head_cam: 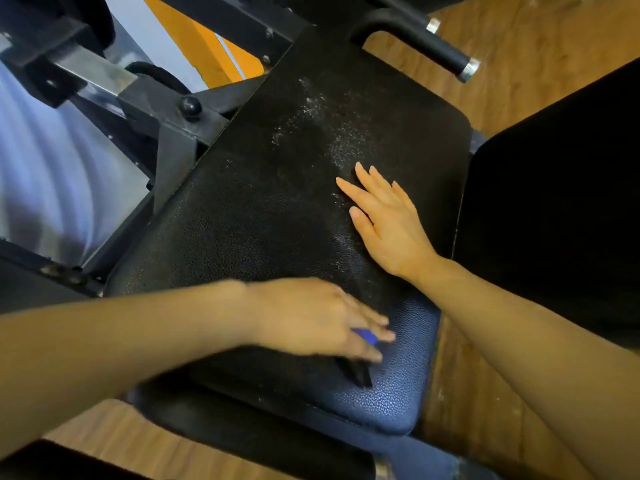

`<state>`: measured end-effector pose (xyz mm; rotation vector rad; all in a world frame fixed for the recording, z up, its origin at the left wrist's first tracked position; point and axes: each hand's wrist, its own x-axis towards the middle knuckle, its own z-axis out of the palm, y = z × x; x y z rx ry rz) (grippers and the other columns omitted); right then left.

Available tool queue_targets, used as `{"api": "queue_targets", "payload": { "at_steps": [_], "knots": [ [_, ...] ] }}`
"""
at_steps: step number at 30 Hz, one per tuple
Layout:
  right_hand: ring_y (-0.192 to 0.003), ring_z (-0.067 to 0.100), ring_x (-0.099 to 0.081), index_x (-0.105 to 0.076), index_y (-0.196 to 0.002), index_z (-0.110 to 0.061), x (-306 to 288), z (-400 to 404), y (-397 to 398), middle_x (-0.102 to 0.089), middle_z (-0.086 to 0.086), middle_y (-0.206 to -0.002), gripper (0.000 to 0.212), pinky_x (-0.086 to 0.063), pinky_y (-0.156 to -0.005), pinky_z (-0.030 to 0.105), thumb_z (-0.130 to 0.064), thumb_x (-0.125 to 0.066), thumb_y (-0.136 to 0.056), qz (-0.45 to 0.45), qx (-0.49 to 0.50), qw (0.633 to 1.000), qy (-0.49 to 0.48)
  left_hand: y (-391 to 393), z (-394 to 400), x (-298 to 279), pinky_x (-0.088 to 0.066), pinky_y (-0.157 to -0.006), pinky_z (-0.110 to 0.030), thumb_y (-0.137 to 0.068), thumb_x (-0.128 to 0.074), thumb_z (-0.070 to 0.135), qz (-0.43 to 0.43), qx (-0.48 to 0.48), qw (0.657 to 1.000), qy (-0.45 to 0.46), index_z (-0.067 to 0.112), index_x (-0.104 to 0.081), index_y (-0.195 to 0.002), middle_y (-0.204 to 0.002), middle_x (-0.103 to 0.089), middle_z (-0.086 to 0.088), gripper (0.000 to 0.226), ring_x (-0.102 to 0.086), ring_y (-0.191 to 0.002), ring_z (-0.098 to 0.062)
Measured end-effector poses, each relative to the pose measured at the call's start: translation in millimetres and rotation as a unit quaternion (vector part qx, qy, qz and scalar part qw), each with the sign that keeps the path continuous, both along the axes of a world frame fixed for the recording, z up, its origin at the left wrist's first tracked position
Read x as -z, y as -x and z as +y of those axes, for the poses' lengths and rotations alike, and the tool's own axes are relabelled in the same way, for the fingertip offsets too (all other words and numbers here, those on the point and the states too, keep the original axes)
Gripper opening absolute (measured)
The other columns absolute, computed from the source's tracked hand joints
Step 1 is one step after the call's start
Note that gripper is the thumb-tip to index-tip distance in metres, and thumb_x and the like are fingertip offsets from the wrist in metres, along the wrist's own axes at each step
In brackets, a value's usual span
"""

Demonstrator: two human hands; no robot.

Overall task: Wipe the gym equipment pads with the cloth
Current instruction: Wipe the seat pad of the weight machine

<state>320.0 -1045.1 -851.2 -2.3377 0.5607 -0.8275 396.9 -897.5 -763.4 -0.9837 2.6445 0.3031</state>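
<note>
Black pebbled vinyl, head view: seat pad [277, 237] fills the middle, white speckled residue [311, 133] across its far half, near-right corner looking bluish under the light. Left hand [311, 320] comes in from the near left, blurred, fingers curled over something blue [363, 336] with a dark strip [356, 372] hanging out below. Probably the cloth, too smeared to say for sure; it sits on the pad's near-right part. Right hand [384, 223] lies flat on the pad, fingers spread and holding nothing, tips just at the near edge of the residue.

Risks, as judgement: the residue is all far of the wiping hand, so a short stroke would leave it untouched. The flat right hand covers part of the dirty zone and could smear it or block the pass. Only a small bit of cloth shows under the fingers, so bare skin may drag on the vinyl instead. Loose grip could drop the cloth off the near-right edge.

Room: wood-look floor [519, 81] right and near, black steel frame [173, 133] with a knob [189, 106] far left, orange bar [207, 46] beyond, a foam-gripped handle [433, 43] far right, another dark pad [554, 202] at right.
</note>
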Motion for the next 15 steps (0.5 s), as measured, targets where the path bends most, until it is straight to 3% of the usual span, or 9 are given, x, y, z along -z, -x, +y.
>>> {"api": "queue_targets", "payload": {
  "at_steps": [2,5,8,10,11,13,15],
  "knots": [
    [-0.148,0.021,-0.007,-0.031,-0.148,-0.030,0,-2,1,-0.016,0.002,-0.160,0.046,-0.006,-0.118,0.042,-0.031,-0.027,-0.102,-0.015,0.001,1.000,-0.015,-25,-28,-15,-0.055,-0.088,-0.049,-0.091,-0.044,0.023,-0.032,-0.032,0.996,0.073,0.009,-0.072,-0.112,-0.121,-0.066,-0.016,0.037,-0.064,-0.112,-0.034],
    [-0.148,0.023,-0.010,-0.035,-0.147,-0.025,-3,-6,0,-0.018,0.006,-0.159,0.043,-0.011,-0.119,0.045,-0.026,-0.031,-0.104,-0.081,0.032,0.990,-0.110,-41,-41,-22,-0.057,-0.085,-0.046,-0.090,-0.044,0.025,-0.063,-0.085,0.977,0.185,0.011,-0.072,-0.111,-0.122,-0.066,-0.013,0.038,-0.062,-0.115,-0.031],
    [-0.147,0.021,-0.012,-0.037,-0.146,-0.025,-4,-10,0,-0.020,0.007,-0.158,0.042,-0.013,-0.119,0.045,-0.025,-0.033,-0.104,-0.123,0.070,0.971,-0.191,0,-12,4,-0.054,-0.091,-0.047,-0.090,-0.047,0.024,-0.027,-0.068,0.990,0.121,0.015,-0.072,-0.113,-0.124,-0.066,-0.010,0.035,-0.061,-0.117,-0.030],
    [-0.147,0.020,-0.011,-0.037,-0.146,-0.027,-4,-11,0,-0.019,0.005,-0.159,0.041,-0.009,-0.120,0.044,-0.027,-0.031,-0.105,-0.109,0.077,0.971,-0.197,24,7,15,-0.049,-0.100,-0.046,-0.094,-0.052,0.024,-0.016,-0.046,0.999,0.011,0.020,-0.069,-0.120,-0.130,-0.063,-0.004,0.032,-0.057,-0.123,-0.025],
    [-0.147,0.020,-0.010,-0.037,-0.146,-0.028,-4,-10,0,-0.019,0.004,-0.159,0.041,-0.008,-0.120,0.043,-0.028,-0.031,-0.105,-0.096,0.077,0.974,-0.191,25,5,14,-0.050,-0.099,-0.045,-0.093,-0.052,0.022,-0.016,-0.012,1.000,0.001,0.018,-0.070,-0.119,-0.129,-0.063,-0.005,0.031,-0.057,-0.122,-0.026],
    [-0.147,0.019,-0.010,-0.038,-0.145,-0.028,-3,-9,0,-0.019,0.003,-0.159,0.041,-0.006,-0.119,0.044,-0.029,-0.030,-0.105,-0.085,0.079,0.977,-0.177,0,-19,3,-0.054,-0.090,-0.049,-0.091,-0.048,0.020,-0.029,-0.008,0.999,0.031,0.011,-0.072,-0.112,-0.123,-0.066,-0.013,0.033,-0.062,-0.115,-0.032],
    [-0.147,0.019,-0.010,-0.039,-0.145,-0.028,-2,-9,-1,-0.019,0.003,-0.159,0.041,-0.005,-0.118,0.044,-0.030,-0.030,-0.105,-0.086,0.079,0.979,-0.170,-42,-51,-21,-0.056,-0.083,-0.055,-0.090,-0.052,0.019,-0.074,-0.061,0.984,0.149,0.009,-0.071,-0.113,-0.124,-0.065,-0.017,0.031,-0.061,-0.116,-0.036]
  ]
}}
